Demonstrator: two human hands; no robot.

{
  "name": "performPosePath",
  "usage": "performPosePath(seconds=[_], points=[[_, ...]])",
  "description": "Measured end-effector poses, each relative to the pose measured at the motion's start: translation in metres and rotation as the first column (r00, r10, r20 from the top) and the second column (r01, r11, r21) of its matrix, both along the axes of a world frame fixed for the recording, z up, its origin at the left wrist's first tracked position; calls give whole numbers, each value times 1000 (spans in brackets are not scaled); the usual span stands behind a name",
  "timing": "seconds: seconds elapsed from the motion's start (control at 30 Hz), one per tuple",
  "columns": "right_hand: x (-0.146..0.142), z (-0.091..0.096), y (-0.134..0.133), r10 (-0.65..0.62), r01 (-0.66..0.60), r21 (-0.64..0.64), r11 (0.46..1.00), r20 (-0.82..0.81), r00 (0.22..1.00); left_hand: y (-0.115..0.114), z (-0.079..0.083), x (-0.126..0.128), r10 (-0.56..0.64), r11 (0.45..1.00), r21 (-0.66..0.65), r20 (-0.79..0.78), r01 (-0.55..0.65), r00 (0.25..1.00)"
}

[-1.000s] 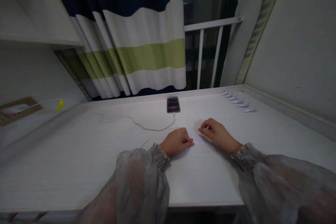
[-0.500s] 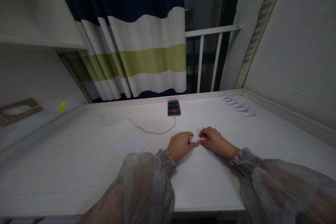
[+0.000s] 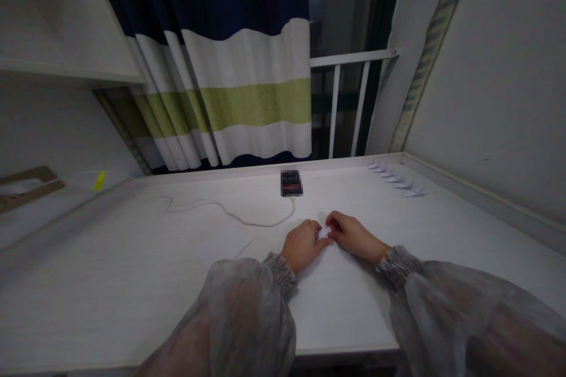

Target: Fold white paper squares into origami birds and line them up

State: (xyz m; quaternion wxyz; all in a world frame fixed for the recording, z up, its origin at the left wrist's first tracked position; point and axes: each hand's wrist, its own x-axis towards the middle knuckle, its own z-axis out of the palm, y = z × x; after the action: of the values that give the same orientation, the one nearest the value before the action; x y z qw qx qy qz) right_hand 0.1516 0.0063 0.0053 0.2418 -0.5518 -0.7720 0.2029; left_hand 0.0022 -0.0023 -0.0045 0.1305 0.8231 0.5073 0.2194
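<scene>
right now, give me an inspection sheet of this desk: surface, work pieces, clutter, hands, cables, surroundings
Surface: white desktop, with raised edging at the back and right
Work pieces: small white paper between the hands; row of folded paper pieces at far right
Clutter: flat white sheet left of the hands; dark pixelated object near the back
Hands: left hand and right hand both at the small white paper; exact grip unclear
Cables: white cable runs left from the dark pixelated object
Surroundings: striped curtain, white railing

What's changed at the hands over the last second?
The right hand moved left toward the left hand, its fingertips now at the small white paper, grip unclear. The left hand stays on it. The cable, dark device and folded papers are unmoved.
</scene>
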Motion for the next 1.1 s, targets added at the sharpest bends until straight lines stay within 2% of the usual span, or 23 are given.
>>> performPosePath(seconds=[0.13,0.27,0.4,0.6,0.8,1.1], points=[[3,-6,12,133,-130,54,990,-50,990,3,1,-3,17,1000,7,87,-18,996],[0,-9,19,227,-218,89,972,-112,967,10,4,-10,27,994,-105,154,-11,988],[-2,-8,18,256,-245,91,965,-141,956,18,1,-14,48,982,-187,200,-10,979],[5,-5,16,272,-269,96,958,-15,962,25,-6,-14,52,973,-229,232,3,971],[7,-2,16,296,-308,142,941,101,950,25,-3,-15,50,971,-238,245,10,968],[6,3,10,418,-478,223,850,266,868,29,-3,-13,46,958,-284,258,30,965]])
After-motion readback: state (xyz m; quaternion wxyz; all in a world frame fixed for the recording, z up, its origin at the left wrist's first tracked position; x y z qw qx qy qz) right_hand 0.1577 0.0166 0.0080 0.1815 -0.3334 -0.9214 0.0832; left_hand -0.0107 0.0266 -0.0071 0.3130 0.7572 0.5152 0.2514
